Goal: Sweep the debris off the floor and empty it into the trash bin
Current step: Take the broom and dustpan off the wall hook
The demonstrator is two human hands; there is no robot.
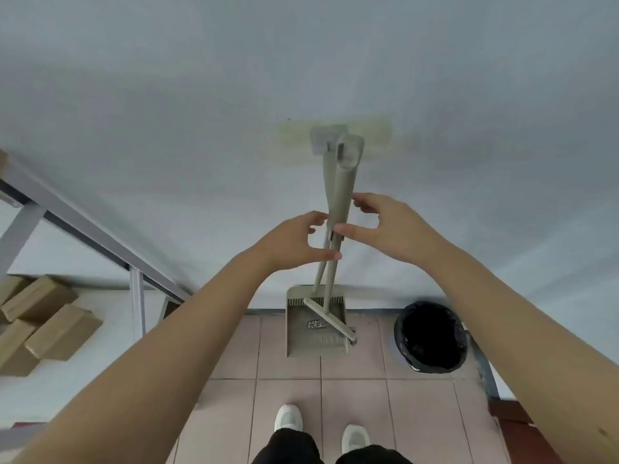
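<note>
Pale grey wall (201,95) fills most of the view and meets a floor (351,396) of pinkish tiles below. A beige broom and dustpan set stands against this wall, and its two long handles (338,182) rise side by side to a mount (321,134) on the wall. The dustpan (301,333) sits on the floor at the wall's foot, with the broom head (330,318) lying slantwise across it.

The left grip (294,242) curls round the handles from the left, thumb laid across their front. The right grip (392,226), just above it, pinches them between thumb and fingers. The trash bin (402,329), lined with a black bag, stands on the floor near the dustpan's right side. Cardboard boxes (43,316) lie by a metal shelf frame (83,222) on the left. White shoes (288,418) show at the bottom.
</note>
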